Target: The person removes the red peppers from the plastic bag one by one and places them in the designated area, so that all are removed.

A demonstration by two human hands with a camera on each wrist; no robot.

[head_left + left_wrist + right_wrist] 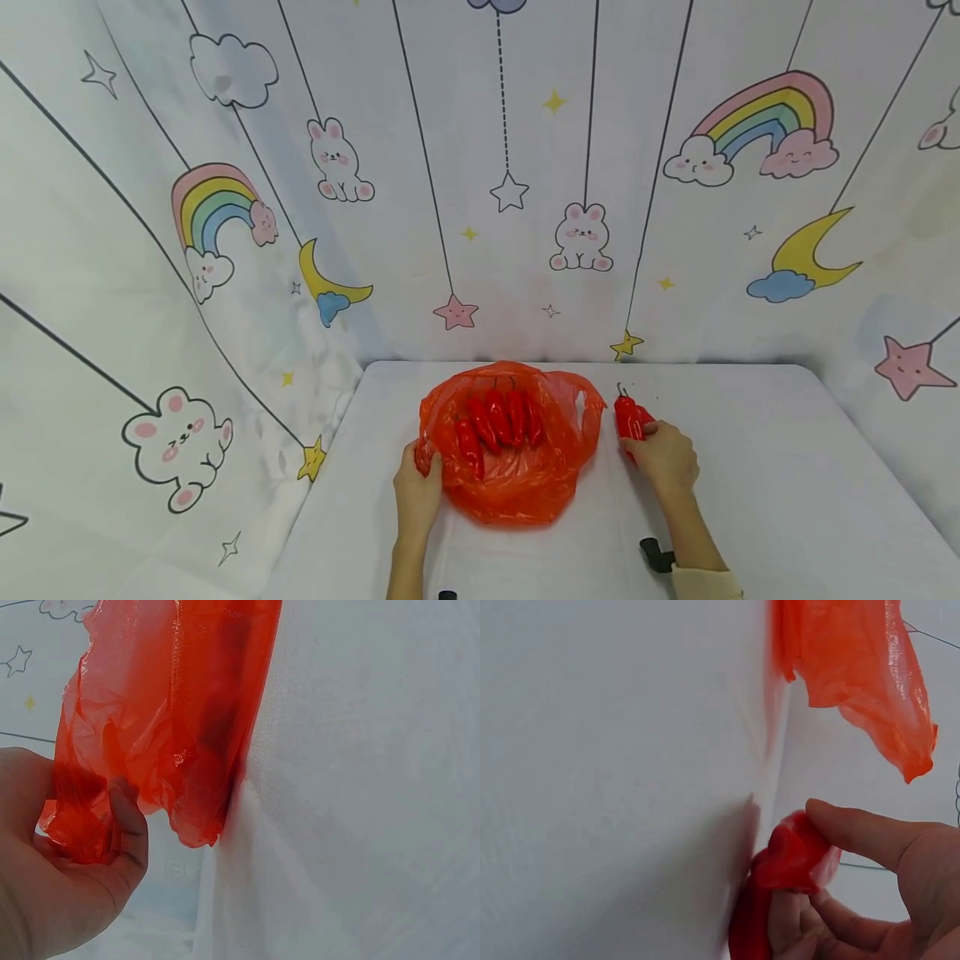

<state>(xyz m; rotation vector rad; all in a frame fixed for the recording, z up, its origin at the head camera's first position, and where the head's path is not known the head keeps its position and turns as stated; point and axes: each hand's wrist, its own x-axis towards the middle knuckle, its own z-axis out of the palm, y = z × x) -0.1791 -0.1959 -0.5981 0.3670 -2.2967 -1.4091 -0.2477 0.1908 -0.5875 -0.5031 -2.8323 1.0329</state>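
Note:
A thin red plastic bag (pixel 517 502) lies spread on the table, its mouth facing up. Several shiny red chili peppers (pixel 497 419) sit inside it, some with dark curved stems. At the bag's left edge, my left hand (pixel 417 496) pinches a bunched fold of plastic between thumb and fingers, which the left wrist view shows close up. To the right of the bag, my right hand (pixel 670 461) grips red chili peppers (pixel 628 418) near the lower end, their stem pointing away from me. In the right wrist view, thumb and fingers hold the red pepper (pixel 799 853) close over the tabletop.
A white cloth covers the table (pixel 780 467). Behind and to the left hangs a pale curtain (pixel 420 125) printed with rabbits, stars and rainbows. A black object (pixel 656 554) shows beside my right wrist, and another dark piece (pixel 447 595) at the bottom edge.

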